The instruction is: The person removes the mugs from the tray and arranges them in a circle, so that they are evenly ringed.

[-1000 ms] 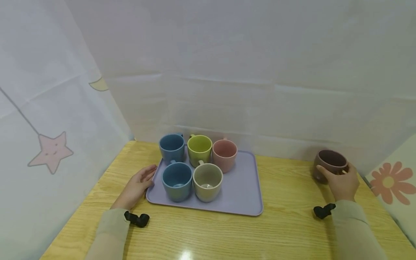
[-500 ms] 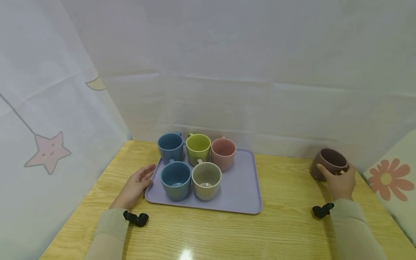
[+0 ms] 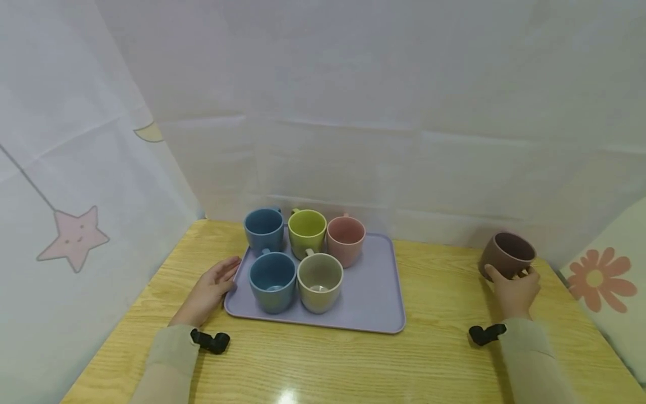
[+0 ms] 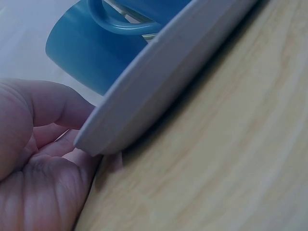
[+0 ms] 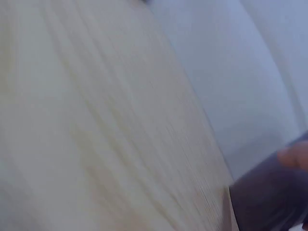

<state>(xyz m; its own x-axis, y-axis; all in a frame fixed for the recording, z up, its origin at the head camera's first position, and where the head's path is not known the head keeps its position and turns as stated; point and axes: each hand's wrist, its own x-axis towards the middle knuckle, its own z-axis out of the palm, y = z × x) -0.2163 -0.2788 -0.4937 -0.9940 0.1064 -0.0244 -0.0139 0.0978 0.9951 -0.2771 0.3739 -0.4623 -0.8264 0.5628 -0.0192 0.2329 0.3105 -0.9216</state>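
Note:
At the right, my right hand holds a dark brown mug, thumb on its near side and fingers at its far right. The mug leans, its mouth facing up and to the right. In the right wrist view only part of the brown mug and a fingertip show. My left hand grips the left edge of a lilac tray. In the left wrist view, the thumb meets the tray's rim and the other fingers reach beneath it, partly hidden.
Two blue mugs, a yellow-green mug, a pink mug and a cream mug stand upright on the tray's left and middle. The wooden table meets a white cloth backdrop behind.
My right hand has shifted slightly left and lower on the brown mug, which has moved a little left and tilted. The left hand and the tray stay in place.

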